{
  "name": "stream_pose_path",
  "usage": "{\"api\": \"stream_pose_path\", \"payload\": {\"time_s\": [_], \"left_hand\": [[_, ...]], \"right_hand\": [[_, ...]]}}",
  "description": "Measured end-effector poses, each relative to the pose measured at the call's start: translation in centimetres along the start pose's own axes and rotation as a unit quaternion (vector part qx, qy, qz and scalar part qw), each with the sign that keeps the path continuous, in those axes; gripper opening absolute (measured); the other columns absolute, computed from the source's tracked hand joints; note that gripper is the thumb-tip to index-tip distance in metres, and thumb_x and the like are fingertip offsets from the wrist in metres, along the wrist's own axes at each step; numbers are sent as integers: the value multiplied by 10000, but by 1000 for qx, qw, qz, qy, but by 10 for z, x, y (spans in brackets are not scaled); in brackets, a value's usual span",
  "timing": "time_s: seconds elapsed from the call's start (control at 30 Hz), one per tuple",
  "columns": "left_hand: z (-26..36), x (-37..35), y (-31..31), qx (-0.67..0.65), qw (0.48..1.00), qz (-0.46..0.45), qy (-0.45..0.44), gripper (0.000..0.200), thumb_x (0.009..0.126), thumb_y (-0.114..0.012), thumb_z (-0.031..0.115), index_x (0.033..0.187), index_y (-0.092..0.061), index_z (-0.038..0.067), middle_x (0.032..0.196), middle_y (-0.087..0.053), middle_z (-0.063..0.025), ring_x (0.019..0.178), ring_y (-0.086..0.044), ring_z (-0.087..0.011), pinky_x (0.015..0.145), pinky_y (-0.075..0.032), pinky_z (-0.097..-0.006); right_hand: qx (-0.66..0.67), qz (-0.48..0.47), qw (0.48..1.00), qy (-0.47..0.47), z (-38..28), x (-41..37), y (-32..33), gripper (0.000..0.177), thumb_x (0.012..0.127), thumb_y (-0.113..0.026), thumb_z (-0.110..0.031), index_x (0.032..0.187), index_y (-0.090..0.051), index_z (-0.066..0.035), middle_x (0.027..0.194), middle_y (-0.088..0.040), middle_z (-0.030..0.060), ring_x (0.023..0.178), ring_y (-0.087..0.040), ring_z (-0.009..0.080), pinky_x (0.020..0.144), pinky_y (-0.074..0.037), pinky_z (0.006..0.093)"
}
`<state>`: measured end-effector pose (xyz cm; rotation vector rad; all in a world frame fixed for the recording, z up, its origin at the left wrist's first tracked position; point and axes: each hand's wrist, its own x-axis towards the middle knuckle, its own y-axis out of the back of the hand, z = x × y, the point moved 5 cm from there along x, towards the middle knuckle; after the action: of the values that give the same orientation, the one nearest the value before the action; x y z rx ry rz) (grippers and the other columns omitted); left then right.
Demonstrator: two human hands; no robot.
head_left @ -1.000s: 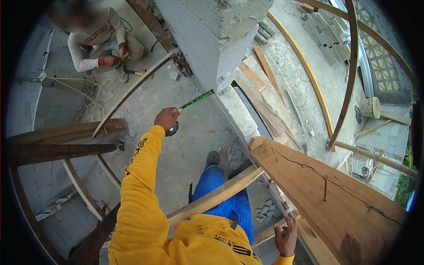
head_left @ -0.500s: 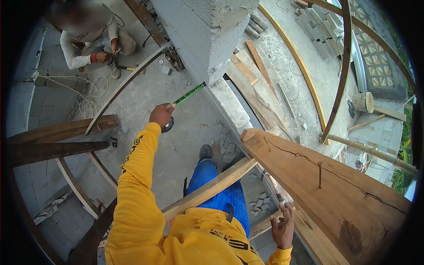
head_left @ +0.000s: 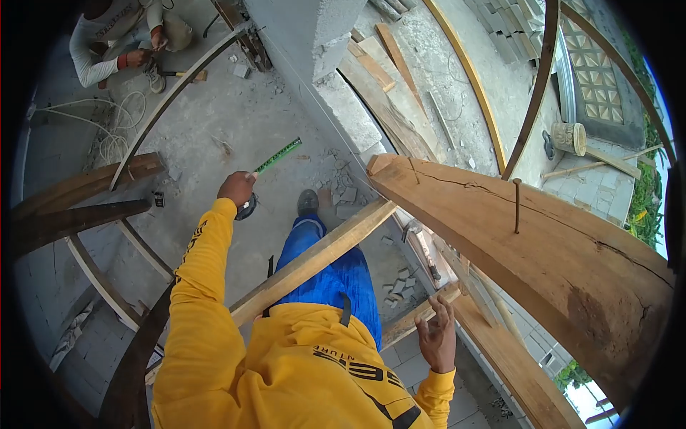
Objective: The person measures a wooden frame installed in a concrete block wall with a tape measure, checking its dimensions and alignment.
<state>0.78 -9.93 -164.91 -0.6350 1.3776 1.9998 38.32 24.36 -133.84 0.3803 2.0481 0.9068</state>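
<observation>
My left hand (head_left: 237,189) is closed around a tape measure (head_left: 246,207). Its green blade (head_left: 279,155) sticks out past my fingers, and the free end hangs over the concrete floor, touching nothing. On the other side, my right hand (head_left: 437,336) is raised beside the wooden beams, its fingers bent and apart, with nothing visible in them. A hammer (head_left: 426,252) lies on the ledge just beyond that hand. A thick cracked beam (head_left: 500,214) with a bent nail (head_left: 517,206) standing in it runs along my right.
A wooden crosspiece (head_left: 314,261) passes in front of my waist. Another person (head_left: 121,43) squats at upper left near a rope (head_left: 118,132). Loose planks (head_left: 393,86), a bucket (head_left: 569,140) and stacked blocks (head_left: 504,28) lie beyond the wall. Rubble (head_left: 401,286) litters the floor.
The tape blade's end has come away from the wall's corner, and my left hand has drawn back toward me. My view has shifted, showing more of the hammer. My right hand stays beside the beams.
</observation>
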Motion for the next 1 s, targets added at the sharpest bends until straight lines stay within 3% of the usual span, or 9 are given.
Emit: {"api": "stream_pose_path", "payload": {"time_s": [0.13,0.23,0.3,0.47,0.57,0.7,0.83,0.9,1.0], "left_hand": [[-15,-32,-7,-80,995,41,-39,480,1018,-519,387,855,-626,-52,804,-639,-257,777,-609,-442,740,-467,-477],[-24,-57,6,-178,981,53,-51,522,1040,-509,428,741,-551,2,628,-504,-89,577,-472,-194,606,-410,-342],[-8,-85,27,-227,967,78,-82,524,1046,-503,446,717,-518,39,620,-454,-14,580,-399,-100,586,-366,-281],[49,-156,63,-370,915,-12,-162,473,1054,-496,446,750,-511,85,696,-477,4,643,-458,-69,603,-385,-238],[116,-225,67,-433,861,-98,-250,462,1065,-473,429,760,-504,84,721,-475,-7,674,-497,-78,612,-415,-239],[197,-314,21,-410,810,-259,-329,479,1064,-471,425,786,-547,42,742,-522,-47,664,-536,-110,622,-449,-246],[248,-389,-75,-431,765,-373,-301,457,1059,-496,400,831,-594,16,777,-572,-59,693,-571,-127,667,-476,-255],[255,-414,-123,-366,789,-367,-331,416,1065,-500,366,886,-617,10,822,-589,-47,735,-574,-125,694,-470,-250],[276,-450,-160,-426,746,-358,-365,316,1072,-505,274,942,-652,26,1015,-608,-51,898,-582,-142,773,-475,-268]], "right_hand": [[10,4,1000,0,7,-14,-2,507,871,-742,-132,1337,-562,-45,1418,-485,257,1264,-526,435,985,-505,451],[11,8,1000,10,13,-25,-4,512,869,-744,-135,1339,-562,-46,1415,-487,256,1273,-516,438,1013,-485,447],[22,3,1000,9,20,-32,-6,520,869,-745,-138,1345,-557,-50,1414,-489,254,1276,-513,440,1024,-476,444],[69,-8,997,33,34,-51,-22,519,894,-726,-179,1362,-540,-54,1418,-504,221,1252,-543,430,1029,-469,438],[99,-22,990,100,25,-64,-38,515,938,-703,-227,1400,-532,-77,1433,-504,199,1194,-584,352,918,-530,389],[287,-78,936,187,10,-91,-58,698,943,-681,-392,1496,-401,-70,1493,-421,202,1276,-520,348,1000,-479,407],[505,-77,836,201,11,-112,-69,929,927,-644,-547,1568,-213,-29,1531,-342,196,1377,-416,320,1117,-366,410],[558,-33,804,206,32,-120,-68,987,932,-628,-563,1584,-133,-12,1559,-292,212,1429,-353,323,1155,-317,407],[577,43,800,156,69,-142,-59,985,956,-619,-518,1592,-66,-8,1582,-274,240,1469,-314,342,1176,-282,408]]}}
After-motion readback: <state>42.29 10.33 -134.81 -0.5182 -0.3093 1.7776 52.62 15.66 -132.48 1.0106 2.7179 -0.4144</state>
